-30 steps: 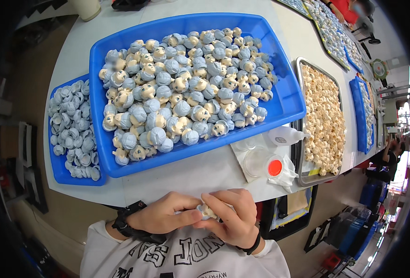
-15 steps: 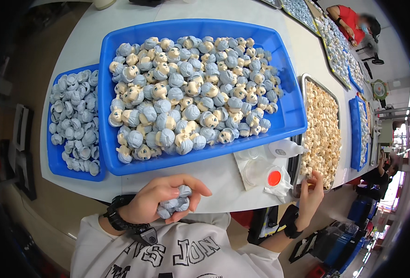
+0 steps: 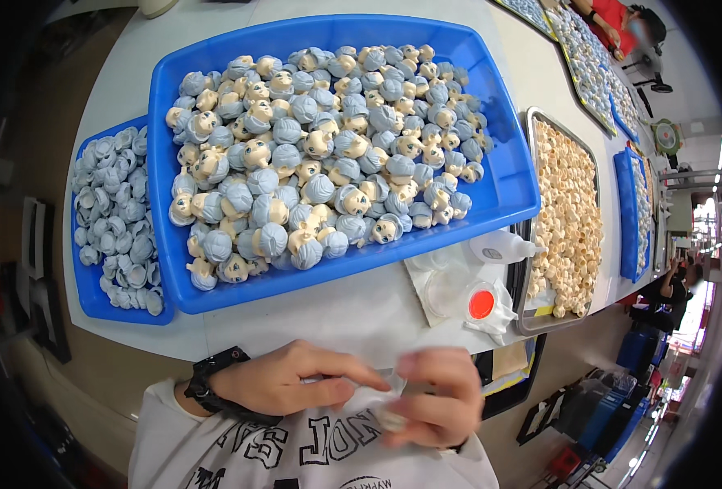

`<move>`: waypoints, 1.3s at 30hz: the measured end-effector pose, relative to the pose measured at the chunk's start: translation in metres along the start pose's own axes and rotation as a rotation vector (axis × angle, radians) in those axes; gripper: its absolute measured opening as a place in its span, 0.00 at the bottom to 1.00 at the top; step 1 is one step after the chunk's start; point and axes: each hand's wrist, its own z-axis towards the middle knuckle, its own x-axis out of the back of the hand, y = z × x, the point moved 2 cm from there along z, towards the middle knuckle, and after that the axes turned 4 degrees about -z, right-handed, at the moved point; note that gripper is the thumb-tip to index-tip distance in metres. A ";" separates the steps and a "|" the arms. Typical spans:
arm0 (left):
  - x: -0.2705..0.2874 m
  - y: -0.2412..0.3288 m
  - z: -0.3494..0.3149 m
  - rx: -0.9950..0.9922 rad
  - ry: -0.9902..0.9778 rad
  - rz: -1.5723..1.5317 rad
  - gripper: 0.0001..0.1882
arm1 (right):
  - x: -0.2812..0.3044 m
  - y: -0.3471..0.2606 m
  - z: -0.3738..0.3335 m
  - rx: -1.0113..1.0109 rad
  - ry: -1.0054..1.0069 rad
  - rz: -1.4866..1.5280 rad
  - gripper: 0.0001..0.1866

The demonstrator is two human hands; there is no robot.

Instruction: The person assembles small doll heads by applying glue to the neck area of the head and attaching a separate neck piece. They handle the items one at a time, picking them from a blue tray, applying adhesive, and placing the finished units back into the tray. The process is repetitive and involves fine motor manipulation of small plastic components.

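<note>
In front of my chest, at the table's near edge, both hands are close together. My left hand [image 3: 300,379] is curled, its back toward me, with a little blue-grey at its inner edge; the hair pieces it holds are mostly hidden. My right hand [image 3: 442,391], smeared by motion, pinches a small cream doll-face piece [image 3: 392,420]. Beyond them stands a large blue bin [image 3: 503,191] of doll heads [image 3: 318,144] with blue-grey hair. A smaller blue bin [image 3: 124,316] on the left holds loose hair shells [image 3: 116,196]. Cream face pieces [image 3: 569,220] fill a metal tray [image 3: 532,326] on the right.
Between the large bin and the tray lie a white squeeze bottle [image 3: 499,247], a clear round dish [image 3: 446,293] and a small red-topped container [image 3: 481,304] on white tissue. Farther right are more filled trays [image 3: 593,73], another blue bin [image 3: 627,220] and a person in red [image 3: 609,24].
My right hand has come from the metal tray to beside my left hand, bringing a cream piece. My left hand has turned over, covering its hair pieces. The view has shifted slightly.
</note>
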 end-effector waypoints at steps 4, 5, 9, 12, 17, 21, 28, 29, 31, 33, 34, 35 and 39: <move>0.002 -0.001 -0.012 0.020 0.061 -0.139 0.15 | -0.017 0.007 0.018 0.000 -0.107 -0.008 0.20; 0.002 -0.002 -0.012 -0.018 0.122 -0.108 0.15 | -0.019 0.007 0.017 -0.022 -0.103 -0.029 0.20; 0.004 -0.006 -0.009 -0.119 0.312 0.016 0.14 | -0.030 0.000 0.011 -0.087 -0.006 -0.181 0.22; 0.005 -0.005 -0.004 -0.138 0.377 0.064 0.14 | -0.038 0.002 0.001 -0.127 0.105 -0.197 0.23; 0.005 -0.008 0.000 -0.130 0.399 0.053 0.13 | -0.024 0.005 0.002 -0.107 0.093 -0.200 0.22; 0.007 -0.012 -0.003 -0.134 0.515 0.038 0.13 | 0.036 -0.005 0.002 -0.105 0.327 -0.624 0.20; 0.004 -0.011 -0.001 -0.199 0.571 -0.041 0.16 | 0.064 0.002 0.022 -0.339 0.091 -0.850 0.17; 0.004 -0.010 -0.001 -0.182 0.570 -0.040 0.16 | 0.064 0.004 0.024 -0.321 0.061 -0.856 0.17; 0.005 -0.009 -0.001 -0.166 0.565 -0.012 0.16 | 0.063 0.007 0.026 -0.299 0.015 -0.865 0.17; 0.004 -0.009 0.000 -0.168 0.549 0.042 0.16 | 0.062 0.006 0.028 -0.293 -0.014 -0.878 0.16; 0.003 -0.009 0.000 -0.181 0.565 0.002 0.15 | 0.062 0.006 0.028 -0.278 -0.013 -0.888 0.16; 0.000 -0.010 0.001 -0.193 0.577 -0.039 0.14 | 0.062 0.004 0.028 -0.264 -0.010 -0.901 0.16; -0.002 -0.014 0.003 -0.227 0.561 -0.150 0.14 | 0.060 0.002 0.020 -0.307 0.042 -0.900 0.16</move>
